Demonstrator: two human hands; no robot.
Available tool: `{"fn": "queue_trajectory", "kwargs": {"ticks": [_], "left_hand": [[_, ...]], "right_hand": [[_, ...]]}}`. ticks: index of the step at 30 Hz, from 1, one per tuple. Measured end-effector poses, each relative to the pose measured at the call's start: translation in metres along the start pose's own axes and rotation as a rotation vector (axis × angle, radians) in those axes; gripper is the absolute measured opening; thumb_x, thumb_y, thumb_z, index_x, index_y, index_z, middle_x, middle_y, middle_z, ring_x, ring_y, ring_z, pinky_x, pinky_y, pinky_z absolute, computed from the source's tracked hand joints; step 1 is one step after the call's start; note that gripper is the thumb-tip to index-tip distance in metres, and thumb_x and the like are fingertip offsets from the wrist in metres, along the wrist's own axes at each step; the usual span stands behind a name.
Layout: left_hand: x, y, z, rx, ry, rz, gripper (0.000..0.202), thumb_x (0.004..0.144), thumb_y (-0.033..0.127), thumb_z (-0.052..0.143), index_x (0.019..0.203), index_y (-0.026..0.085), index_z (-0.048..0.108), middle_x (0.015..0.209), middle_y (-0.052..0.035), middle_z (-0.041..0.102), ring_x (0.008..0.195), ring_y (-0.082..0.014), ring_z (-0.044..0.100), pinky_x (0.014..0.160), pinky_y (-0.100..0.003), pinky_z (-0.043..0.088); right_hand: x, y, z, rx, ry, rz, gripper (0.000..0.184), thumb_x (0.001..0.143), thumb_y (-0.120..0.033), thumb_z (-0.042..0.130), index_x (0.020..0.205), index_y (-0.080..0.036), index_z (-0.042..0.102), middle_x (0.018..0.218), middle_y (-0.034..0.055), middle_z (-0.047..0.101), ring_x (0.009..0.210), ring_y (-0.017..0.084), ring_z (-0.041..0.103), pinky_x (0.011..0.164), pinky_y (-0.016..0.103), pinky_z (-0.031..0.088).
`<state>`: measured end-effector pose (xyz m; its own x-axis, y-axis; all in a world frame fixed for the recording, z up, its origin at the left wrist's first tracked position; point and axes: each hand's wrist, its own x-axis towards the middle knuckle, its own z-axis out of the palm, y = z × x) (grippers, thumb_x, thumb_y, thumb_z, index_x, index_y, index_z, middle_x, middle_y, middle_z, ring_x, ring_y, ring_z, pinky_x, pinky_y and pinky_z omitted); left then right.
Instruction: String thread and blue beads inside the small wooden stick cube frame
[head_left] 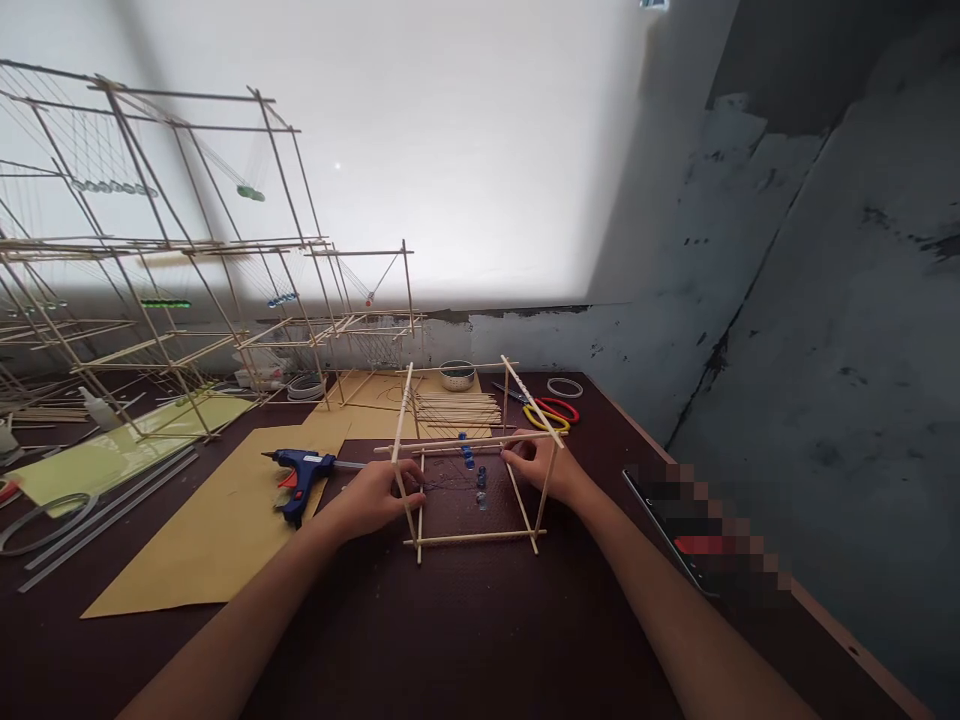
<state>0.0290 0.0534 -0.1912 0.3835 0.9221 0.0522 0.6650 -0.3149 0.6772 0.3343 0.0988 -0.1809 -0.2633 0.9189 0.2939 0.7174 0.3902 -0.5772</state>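
Observation:
A small open frame of thin wooden sticks stands on the dark table in front of me. My left hand has its fingers curled around the left side posts. On the opposite side my right hand grips the frame, thumb and fingers at its right-hand sticks. Between the hands, a short row of blue and clear glass marbles shows inside the frame. Dark thread lies beside them, partly hidden by the left fingertips. Whether the marbles hang or rest on the table I cannot tell.
Left of the frame, a blue glue gun lies on a tan sheet. Behind are loose sticks, a bowl and scissors. Tall stick structures fill the left. A phone lies near the right edge.

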Motion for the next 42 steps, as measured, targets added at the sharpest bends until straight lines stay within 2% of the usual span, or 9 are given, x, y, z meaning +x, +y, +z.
{"fn": "queue_trajectory", "kwargs": {"ticks": [3, 9, 15, 17, 21, 25, 31, 38, 42], "left_hand": [[0.0, 0.0, 0.0, -0.002, -0.005, 0.002, 0.027, 0.08, 0.04, 0.066, 0.099, 0.021, 0.067, 0.074, 0.0005, 0.065, 0.069, -0.0162, 0.059, 0.064, -0.027, 0.043], [0.0, 0.001, 0.0, -0.009, -0.01, 0.004, 0.026, 0.081, 0.039, 0.066, 0.099, 0.021, 0.067, 0.073, 0.0012, 0.065, 0.069, -0.0158, 0.059, 0.064, -0.026, 0.043], [-0.001, 0.001, 0.0, 0.002, 0.002, 0.014, 0.026, 0.081, 0.039, 0.066, 0.099, 0.021, 0.067, 0.077, -0.0002, 0.067, 0.072, -0.0169, 0.061, 0.066, -0.027, 0.044], [-0.001, 0.001, 0.0, 0.006, 0.006, 0.017, 0.025, 0.081, 0.039, 0.066, 0.099, 0.021, 0.068, 0.078, -0.0007, 0.068, 0.073, -0.0174, 0.062, 0.067, -0.027, 0.045], [-0.002, 0.002, -0.001, 0.01, 0.011, 0.02, 0.025, 0.081, 0.039, 0.066, 0.098, 0.021, 0.068, 0.081, -0.0018, 0.07, 0.075, -0.0181, 0.064, 0.067, -0.028, 0.046], [-0.002, 0.002, -0.001, 0.012, 0.015, 0.027, 0.025, 0.081, 0.04, 0.066, 0.097, 0.021, 0.069, 0.082, -0.0025, 0.071, 0.075, -0.0186, 0.065, 0.067, -0.028, 0.047], [-0.002, 0.002, -0.001, 0.019, 0.033, 0.044, 0.027, 0.081, 0.042, 0.065, 0.098, 0.021, 0.07, 0.081, -0.0027, 0.071, 0.074, -0.0187, 0.065, 0.067, -0.028, 0.047], [-0.002, 0.001, -0.008, 0.038, 0.132, 0.078, 0.027, 0.087, 0.043, 0.06, 0.097, 0.021, 0.071, 0.088, -0.0033, 0.071, 0.079, -0.0183, 0.064, 0.072, -0.028, 0.047], [-0.001, 0.002, -0.009, 0.039, 0.173, 0.09, 0.025, 0.088, 0.042, 0.059, 0.096, 0.022, 0.072, 0.088, -0.0032, 0.072, 0.081, -0.0187, 0.064, 0.075, -0.028, 0.047]], "right_hand": [[-0.002, -0.007, 0.01, 0.031, -0.028, -0.028, 0.024, 0.08, -0.035, 0.063, 0.09, -0.018, 0.076, 0.067, -0.0007, 0.065, 0.062, 0.014, 0.057, 0.06, 0.024, 0.041], [-0.002, -0.019, 0.023, 0.045, -0.055, -0.118, 0.022, 0.079, -0.03, 0.068, 0.095, -0.02, 0.078, 0.08, 0.001, 0.068, 0.065, 0.012, 0.055, 0.066, 0.024, 0.043], [-0.004, -0.023, 0.029, 0.016, -0.068, -0.16, 0.024, 0.077, -0.027, 0.072, 0.099, -0.019, 0.077, 0.098, 0.0058, 0.071, 0.086, 0.018, 0.062, 0.08, 0.029, 0.046], [-0.004, -0.021, 0.031, 0.002, -0.08, -0.164, 0.024, 0.075, -0.026, 0.073, 0.098, -0.019, 0.078, 0.097, 0.0061, 0.071, 0.09, 0.02, 0.062, 0.082, 0.031, 0.046], [-0.001, -0.015, 0.034, -0.009, -0.109, -0.167, 0.023, 0.073, -0.022, 0.073, 0.096, -0.018, 0.078, 0.088, 0.0051, 0.069, 0.079, 0.018, 0.062, 0.077, 0.029, 0.047], [0.0, -0.009, 0.033, -0.006, -0.109, -0.154, 0.02, 0.075, -0.018, 0.068, 0.092, -0.017, 0.079, 0.084, 0.005, 0.068, 0.072, 0.016, 0.061, 0.072, 0.028, 0.047], [0.003, -0.001, 0.03, 0.027, -0.134, -0.125, 0.017, 0.08, -0.026, 0.066, 0.086, -0.017, 0.08, 0.084, 0.0062, 0.073, 0.067, 0.016, 0.062, 0.065, 0.027, 0.044], [0.002, -0.004, 0.02, 0.091, -0.099, -0.076, 0.032, 0.089, -0.037, 0.055, 0.083, -0.016, 0.078, 0.074, 0.006, 0.073, 0.07, 0.02, 0.063, 0.064, 0.028, 0.042], [0.0, -0.008, 0.008, 0.161, -0.022, -0.014, 0.037, 0.088, -0.04, 0.053, 0.069, -0.016, 0.075, 0.066, 0.0053, 0.07, 0.065, 0.019, 0.062, 0.064, 0.028, 0.042]]}}
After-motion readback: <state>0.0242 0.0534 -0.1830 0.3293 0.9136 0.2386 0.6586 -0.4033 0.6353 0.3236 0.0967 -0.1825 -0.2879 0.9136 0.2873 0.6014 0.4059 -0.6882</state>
